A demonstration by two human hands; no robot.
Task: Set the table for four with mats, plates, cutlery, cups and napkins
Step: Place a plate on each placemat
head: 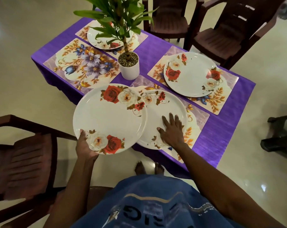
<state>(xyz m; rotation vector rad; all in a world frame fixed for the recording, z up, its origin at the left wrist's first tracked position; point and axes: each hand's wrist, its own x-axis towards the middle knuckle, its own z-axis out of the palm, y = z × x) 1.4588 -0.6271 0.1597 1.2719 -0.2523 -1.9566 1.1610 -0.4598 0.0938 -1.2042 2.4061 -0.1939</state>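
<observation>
glossy cream floor [24, 30] with 3 dark brown chairs [221, 35] around.

Low table w/ a shiny purple cloth [157, 46] on top. Four flat mats w/ flower prints lie on the cloth: bare left mat [77, 66], far mat [139, 37], right mat [221, 97], near mat [197, 116]. A white round pot w/ a green plant [129, 67] stands on the cloth, between the mats.
</observation>
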